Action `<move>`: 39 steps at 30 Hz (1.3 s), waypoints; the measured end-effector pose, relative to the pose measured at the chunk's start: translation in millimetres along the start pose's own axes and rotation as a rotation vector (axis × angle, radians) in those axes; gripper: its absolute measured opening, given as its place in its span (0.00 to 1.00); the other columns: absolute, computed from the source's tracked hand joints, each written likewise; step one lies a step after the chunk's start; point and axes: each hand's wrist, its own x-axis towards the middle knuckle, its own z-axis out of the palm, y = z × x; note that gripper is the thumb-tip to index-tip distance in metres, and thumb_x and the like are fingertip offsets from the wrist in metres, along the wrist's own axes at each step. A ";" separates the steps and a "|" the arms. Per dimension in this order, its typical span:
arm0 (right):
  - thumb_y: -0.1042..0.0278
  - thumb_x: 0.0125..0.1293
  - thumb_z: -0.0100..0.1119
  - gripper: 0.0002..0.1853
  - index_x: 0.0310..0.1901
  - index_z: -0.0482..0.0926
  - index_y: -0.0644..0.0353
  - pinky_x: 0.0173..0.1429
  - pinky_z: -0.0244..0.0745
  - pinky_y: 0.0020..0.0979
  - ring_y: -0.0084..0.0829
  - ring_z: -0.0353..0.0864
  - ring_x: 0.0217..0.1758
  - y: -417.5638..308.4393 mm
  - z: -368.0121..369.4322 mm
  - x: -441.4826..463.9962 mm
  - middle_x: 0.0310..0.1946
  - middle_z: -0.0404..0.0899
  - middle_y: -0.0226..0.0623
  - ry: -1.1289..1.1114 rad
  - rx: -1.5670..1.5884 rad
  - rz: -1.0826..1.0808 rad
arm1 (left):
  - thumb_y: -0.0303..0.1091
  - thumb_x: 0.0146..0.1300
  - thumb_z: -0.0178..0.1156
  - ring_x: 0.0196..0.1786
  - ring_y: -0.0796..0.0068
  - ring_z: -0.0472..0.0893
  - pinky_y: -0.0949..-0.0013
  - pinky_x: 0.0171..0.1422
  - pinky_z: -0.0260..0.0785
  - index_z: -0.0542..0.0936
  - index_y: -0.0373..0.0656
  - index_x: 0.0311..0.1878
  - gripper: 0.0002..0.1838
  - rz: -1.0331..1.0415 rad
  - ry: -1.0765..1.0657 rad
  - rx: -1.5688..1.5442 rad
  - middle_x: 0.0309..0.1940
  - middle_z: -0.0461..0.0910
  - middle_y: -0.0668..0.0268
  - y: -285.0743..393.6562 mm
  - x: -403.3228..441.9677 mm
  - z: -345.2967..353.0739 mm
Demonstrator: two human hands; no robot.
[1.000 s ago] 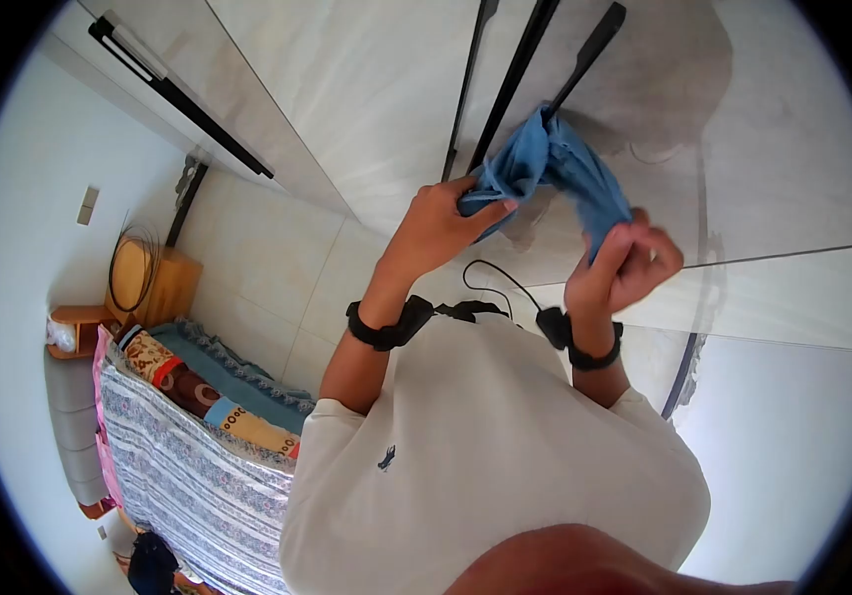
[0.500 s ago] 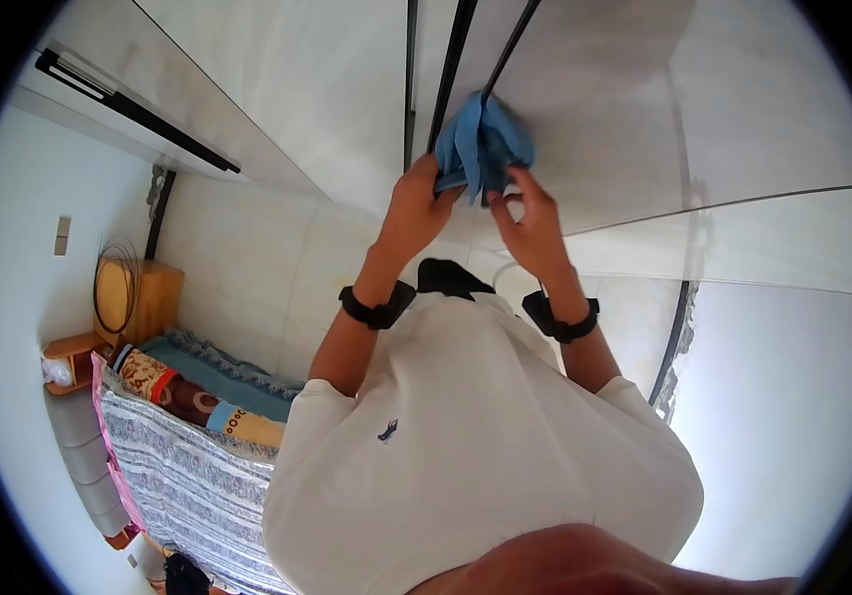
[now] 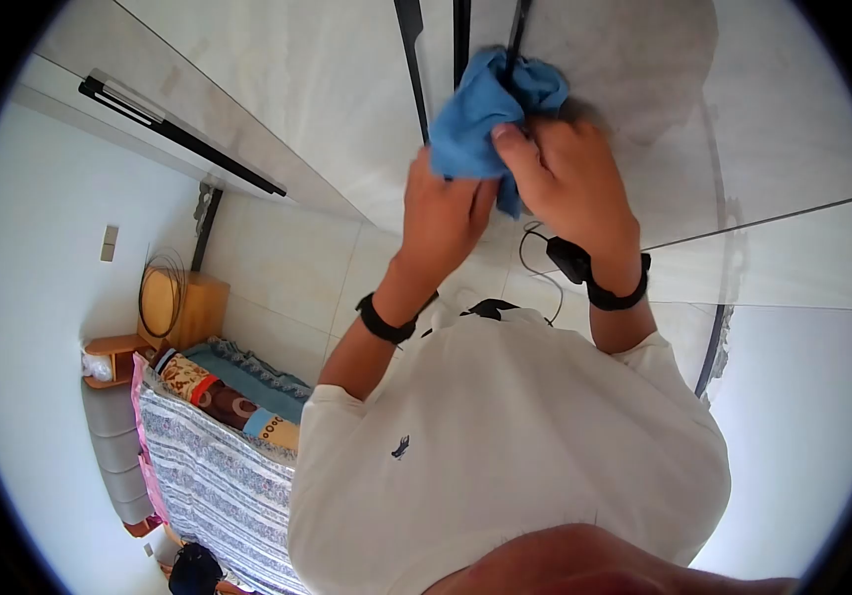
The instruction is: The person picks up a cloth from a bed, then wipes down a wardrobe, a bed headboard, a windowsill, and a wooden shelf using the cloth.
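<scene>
"Where's the blue cloth?"

"Bunched around the lower part of the right-hand black bar, against the pale panel, toward the edge nearest the wearer."

"What is the right hand doing?"

"Grasping the cloth: its thumb presses on the front, while the other fingers are mostly hidden at the fabric's right side."

"And the left hand?"

"It touches the cloth from below, but the fingertips go under the fabric, so I can't tell how tightly they are closed, or on what."

"Anything else close by?"

"Two more dark bars, a middle one and a left one, reach down beside the cloth. Both forearms wear black bands at the wrist."

"And farther off?"

"Well apart, to the left, there's a bed with a striped cover; a patterned bolster lies along the edge toward the tiled floor. Past the bed's far corner is a wooden cabinet, with a coil of dark cable against it."
</scene>
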 end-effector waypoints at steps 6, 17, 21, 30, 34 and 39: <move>0.47 0.68 0.52 0.27 0.19 0.79 0.61 0.23 0.67 0.41 0.47 0.73 0.17 50.2 55.6 -35.1 0.10 0.69 0.45 -0.139 -0.384 0.078 | 0.24 0.49 0.66 0.48 0.50 0.71 0.57 0.53 0.64 0.81 0.39 0.46 0.18 -0.165 -0.154 0.120 0.50 0.72 0.51 -8.5 -59.7 21.6; 0.53 0.60 0.64 0.24 0.12 0.73 0.61 0.16 0.60 0.35 0.42 0.65 0.08 3.3 12.7 13.5 0.06 0.64 0.42 0.423 -0.050 0.029 | 0.35 0.53 0.67 0.59 0.45 0.67 0.53 0.64 0.61 0.73 0.34 0.51 0.23 0.057 -0.057 -0.277 0.58 0.64 0.44 1.5 7.3 -1.8; 0.54 0.59 0.65 0.25 0.12 0.72 0.62 0.15 0.57 0.34 0.41 0.64 0.07 3.6 17.5 9.1 0.06 0.63 0.44 0.353 -0.033 0.058 | 0.34 0.54 0.64 0.55 0.48 0.69 0.56 0.60 0.63 0.65 0.33 0.58 0.30 -0.107 0.041 -0.655 0.55 0.65 0.45 4.9 3.1 13.3; 0.53 0.62 0.61 0.25 0.13 0.74 0.63 0.19 0.65 0.40 0.50 0.71 0.13 87.1 106.3 -60.0 0.09 0.69 0.47 0.033 -0.288 0.051 | 0.33 0.56 0.61 0.51 0.45 0.71 0.53 0.58 0.63 0.67 0.30 0.52 0.24 -0.244 -0.216 0.024 0.48 0.70 0.44 -15.7 -79.7 32.8; 0.50 0.63 0.60 0.27 0.14 0.76 0.64 0.23 0.71 0.43 0.52 0.74 0.16 106.7 140.9 -88.8 0.12 0.74 0.49 0.013 -0.204 0.177 | 0.36 0.55 0.63 0.48 0.46 0.73 0.52 0.51 0.67 0.67 0.30 0.47 0.23 -0.471 -0.516 -0.005 0.42 0.73 0.46 -36.1 -113.6 44.6; 0.54 0.65 0.59 0.25 0.16 0.75 0.66 0.23 0.67 0.40 0.52 0.74 0.16 118.4 135.4 -100.6 0.13 0.73 0.51 -0.098 0.008 0.181 | 0.35 0.53 0.64 0.45 0.43 0.77 0.53 0.50 0.71 0.66 0.29 0.53 0.29 -0.542 -0.417 -0.061 0.44 0.75 0.46 -48.4 -121.4 55.1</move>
